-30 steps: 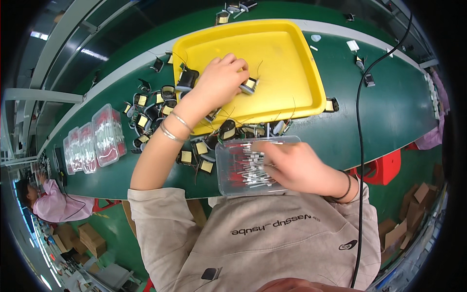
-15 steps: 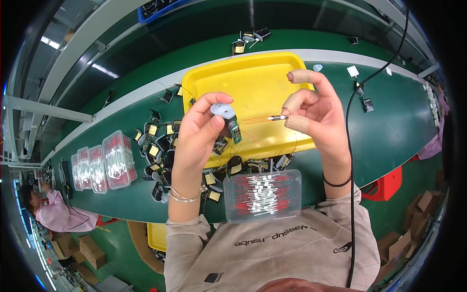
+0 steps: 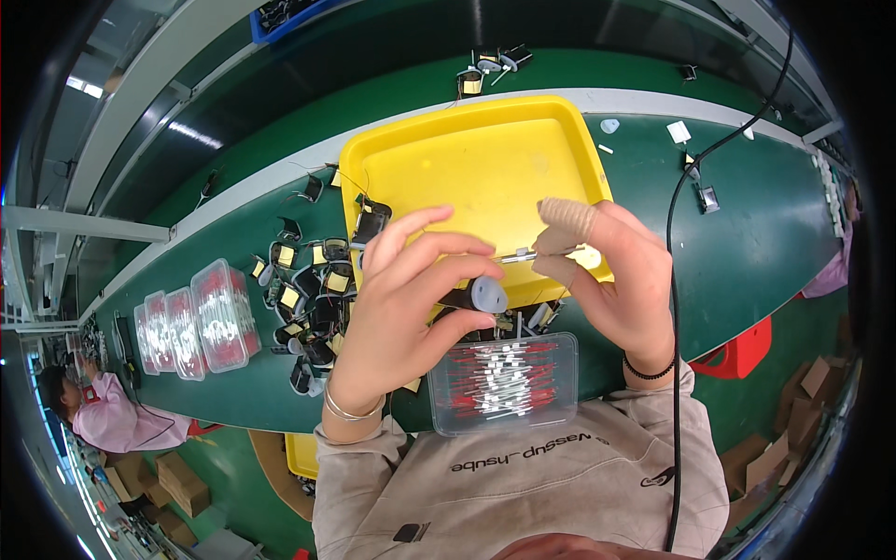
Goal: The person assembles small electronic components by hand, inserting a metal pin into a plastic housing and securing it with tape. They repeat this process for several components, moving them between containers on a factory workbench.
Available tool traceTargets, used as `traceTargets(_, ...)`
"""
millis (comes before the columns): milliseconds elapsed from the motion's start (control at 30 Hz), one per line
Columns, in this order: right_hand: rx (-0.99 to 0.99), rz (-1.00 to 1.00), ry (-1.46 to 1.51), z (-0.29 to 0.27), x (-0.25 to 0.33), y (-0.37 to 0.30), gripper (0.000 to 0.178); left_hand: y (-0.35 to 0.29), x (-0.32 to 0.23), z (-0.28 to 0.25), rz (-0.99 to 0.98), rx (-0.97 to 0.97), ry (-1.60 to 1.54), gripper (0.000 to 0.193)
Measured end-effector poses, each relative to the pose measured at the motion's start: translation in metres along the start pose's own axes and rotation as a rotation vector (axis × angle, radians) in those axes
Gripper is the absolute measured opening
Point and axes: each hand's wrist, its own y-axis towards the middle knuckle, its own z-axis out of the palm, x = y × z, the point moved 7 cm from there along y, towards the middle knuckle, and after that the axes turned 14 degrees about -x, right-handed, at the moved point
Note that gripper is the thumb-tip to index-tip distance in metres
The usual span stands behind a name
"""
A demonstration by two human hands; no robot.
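Observation:
My left hand [image 3: 401, 313] holds a small black part with a grey end [image 3: 478, 296] up in front of me. My right hand [image 3: 611, 280], a tan wrap on its index finger, pinches a thin metal-tipped wire piece [image 3: 518, 255] just above that part. Both hands hover over the near edge of a yellow tray [image 3: 467, 168]. Below them a clear plastic box [image 3: 504, 383] of red and white wire pieces rests at the table edge.
Several black and yellow small components [image 3: 303, 294] lie left of the tray on the green table [image 3: 747, 233]. Clear lidded boxes [image 3: 201, 322] stand further left. A black cable [image 3: 674, 280] hangs down on the right. Another person in pink [image 3: 93, 415] works at far left.
Both hands have come closer together and nearer the camera; the wire piece in my right hand now sits right above the black part held by my left hand.

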Motion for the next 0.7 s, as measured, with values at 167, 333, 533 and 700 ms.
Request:
traceTargets(167, 0.025, 0.117, 0.212, -0.001, -0.009, 0.003, 0.054, 0.000, 0.004, 0.001, -0.111, 0.011, -0.325, 0.036)
traceTargets(333, 0.111, 0.372, 0.623, 0.015, -0.024, -0.001, 0.051, 0.000, 0.002, 0.004, -0.171, 0.029, -0.549, 0.037)
traceTargets(533, 0.036, 0.249, 0.756, -0.006, -0.019, 0.005, 0.018, -0.003, 0.006, 0.007, -0.232, 0.060, -0.650, 0.035)
traceTargets(700, -0.098, 0.202, 0.635, -0.026, -0.007, 0.004, 0.019, -0.008, 0.001, 0.015, -0.246, -0.061, -0.500, 0.034)
